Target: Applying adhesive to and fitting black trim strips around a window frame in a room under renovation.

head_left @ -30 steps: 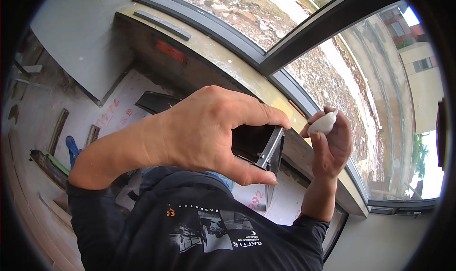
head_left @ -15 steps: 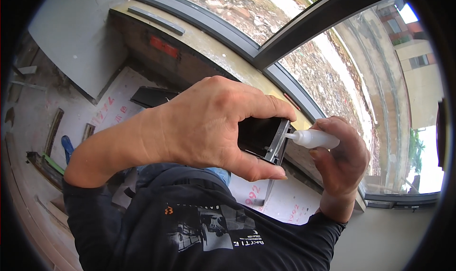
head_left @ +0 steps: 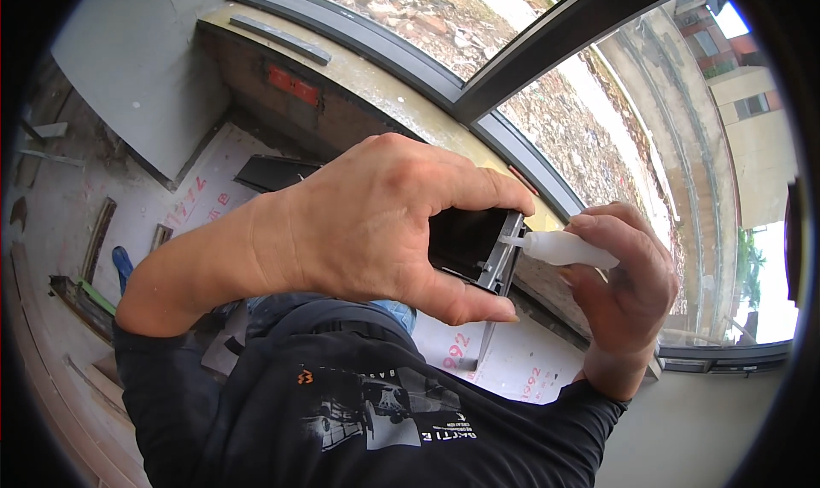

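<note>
My left hand is closed around a black profile, thumb on its lower edge and fingers on its upper edge. The profile's end, with a grey metal rim, faces right, between thumb and fingertips. In my right hand is a small white squeeze bottle with a thin nozzle, pinched between thumb and forefinger. The nozzle tip meets the rim of the profile's end; whether anything flows out cannot be made out. The far part of the profile runs behind my left hand and wrist.
Beyond my hands a window sill runs under the dark window frame, with a grey strip lying on it. Offcuts and a blue object lie on the printed white floor covering at left.
The white bottle and my right hand have shifted slightly to the right, and the nozzle still meets the rim. My left hand and the profile have hardly moved.
</note>
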A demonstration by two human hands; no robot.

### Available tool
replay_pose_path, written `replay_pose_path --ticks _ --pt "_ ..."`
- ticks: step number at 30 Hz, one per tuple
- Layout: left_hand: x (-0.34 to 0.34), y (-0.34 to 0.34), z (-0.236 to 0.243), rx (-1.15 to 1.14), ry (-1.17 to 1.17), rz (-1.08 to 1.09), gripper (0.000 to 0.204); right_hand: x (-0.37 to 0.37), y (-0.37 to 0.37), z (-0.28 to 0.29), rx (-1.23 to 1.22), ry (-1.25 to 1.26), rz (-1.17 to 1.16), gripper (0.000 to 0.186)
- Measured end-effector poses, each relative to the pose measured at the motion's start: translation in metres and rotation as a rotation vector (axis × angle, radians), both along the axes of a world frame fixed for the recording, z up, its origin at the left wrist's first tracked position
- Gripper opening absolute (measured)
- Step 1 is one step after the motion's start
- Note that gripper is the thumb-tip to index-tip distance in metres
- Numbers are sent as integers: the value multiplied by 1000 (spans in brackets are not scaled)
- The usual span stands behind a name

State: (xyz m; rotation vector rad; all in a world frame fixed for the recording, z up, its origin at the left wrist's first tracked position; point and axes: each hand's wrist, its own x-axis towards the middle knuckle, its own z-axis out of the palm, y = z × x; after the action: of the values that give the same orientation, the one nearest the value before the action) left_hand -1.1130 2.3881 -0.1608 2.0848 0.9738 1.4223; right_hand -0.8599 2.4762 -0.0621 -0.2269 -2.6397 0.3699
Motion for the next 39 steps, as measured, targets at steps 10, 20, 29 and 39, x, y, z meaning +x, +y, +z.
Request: replay_pose_path --ticks 10,20,29,39 --pt "3 -4 4 -10 -12 -2 74 1 -6 11 -31 -54 -8 46" --pt "5 -6 7 -25 16 14 74 1 -9 16 -7 -29 -11 43" --pt "6 -5 7 -2 2 1 74 1 -11 21 7 -46 -16 42" --pt "8 -5 9 -18 0 -1 75 1 -11 27 11 -76 -18 40"
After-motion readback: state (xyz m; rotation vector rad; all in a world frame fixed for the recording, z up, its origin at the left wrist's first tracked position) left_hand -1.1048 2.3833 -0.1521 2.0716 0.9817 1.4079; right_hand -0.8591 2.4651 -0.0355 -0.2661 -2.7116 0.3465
